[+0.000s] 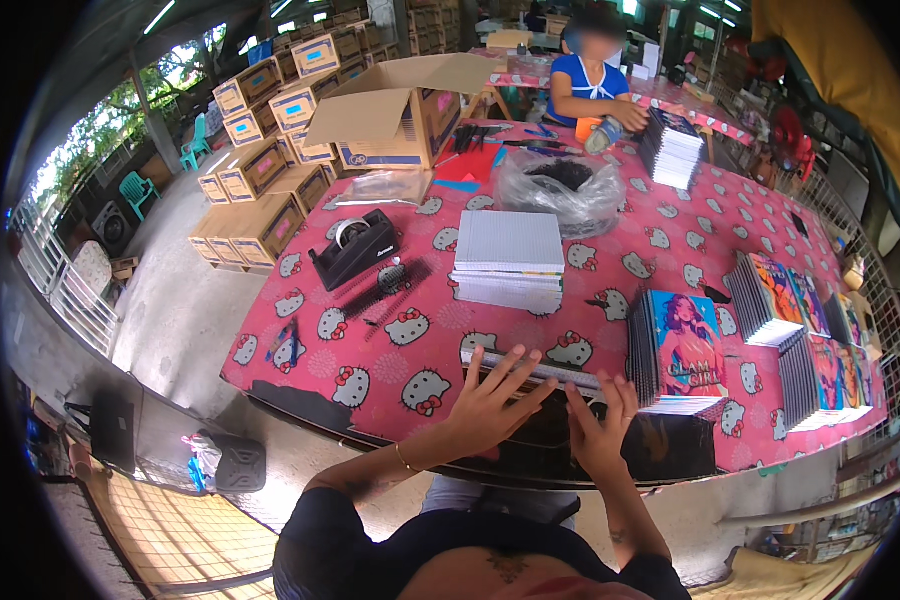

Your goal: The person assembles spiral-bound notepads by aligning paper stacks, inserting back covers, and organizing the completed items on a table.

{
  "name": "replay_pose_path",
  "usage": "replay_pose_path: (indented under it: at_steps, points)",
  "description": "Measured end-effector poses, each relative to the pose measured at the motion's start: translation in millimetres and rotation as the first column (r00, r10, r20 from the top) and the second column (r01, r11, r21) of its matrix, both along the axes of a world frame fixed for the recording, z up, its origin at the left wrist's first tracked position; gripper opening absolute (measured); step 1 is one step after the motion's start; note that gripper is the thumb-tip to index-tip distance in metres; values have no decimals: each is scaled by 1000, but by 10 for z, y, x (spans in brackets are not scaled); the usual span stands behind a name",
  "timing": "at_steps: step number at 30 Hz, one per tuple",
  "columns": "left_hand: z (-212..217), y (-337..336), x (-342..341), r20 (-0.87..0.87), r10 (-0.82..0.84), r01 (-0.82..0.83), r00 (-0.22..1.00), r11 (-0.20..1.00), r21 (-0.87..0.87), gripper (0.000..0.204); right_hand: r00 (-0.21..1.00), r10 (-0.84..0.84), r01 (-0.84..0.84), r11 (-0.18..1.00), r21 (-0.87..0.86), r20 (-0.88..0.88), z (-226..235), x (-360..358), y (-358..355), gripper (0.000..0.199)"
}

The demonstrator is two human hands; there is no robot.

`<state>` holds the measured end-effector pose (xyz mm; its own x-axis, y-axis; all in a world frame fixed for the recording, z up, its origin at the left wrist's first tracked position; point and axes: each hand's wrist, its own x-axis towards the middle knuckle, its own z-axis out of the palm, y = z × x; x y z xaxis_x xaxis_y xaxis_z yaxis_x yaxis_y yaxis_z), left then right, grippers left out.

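A thin notebook (542,370) is at the near edge of the table, seen edge-on as a narrow pale strip. Across its left part lies my left hand (492,398), fingers stretched and apart. My right hand (600,425) touches its right end with spread fingers. The hands cover much of the notebook, and I cannot tell how it rests. Beyond them is a stack of white ruled notebooks (510,243). Just right of my right hand, spiral notebooks with a colourful illustrated cover (688,340) are piled up.
A black tape dispenser (355,248) and loose black spiral bindings (395,290) lie left. Behind the ruled stack is a clear plastic bag (560,195) with black contents. More notebook piles (770,295) stand right. A person in blue (580,90) works across the table, near cardboard boxes (385,125).
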<state>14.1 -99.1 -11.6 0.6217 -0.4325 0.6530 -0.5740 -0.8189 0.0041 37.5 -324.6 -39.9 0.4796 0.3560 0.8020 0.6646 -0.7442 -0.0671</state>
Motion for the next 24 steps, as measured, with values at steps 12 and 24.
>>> replay_pose_path:
  at_steps: [12, 24]
  points:
    - [259, 95, 341, -60, -208, 208, 976, 978, 5, 31, 967, 205, -206, 978, 11, -153, 514, 326, -78, 22]
    - [1424, 783, 886, 312, 356, 67, 881, 560, -826, 13, 917, 323, -314, 946, 74, -232, 528, 305, -195, 34]
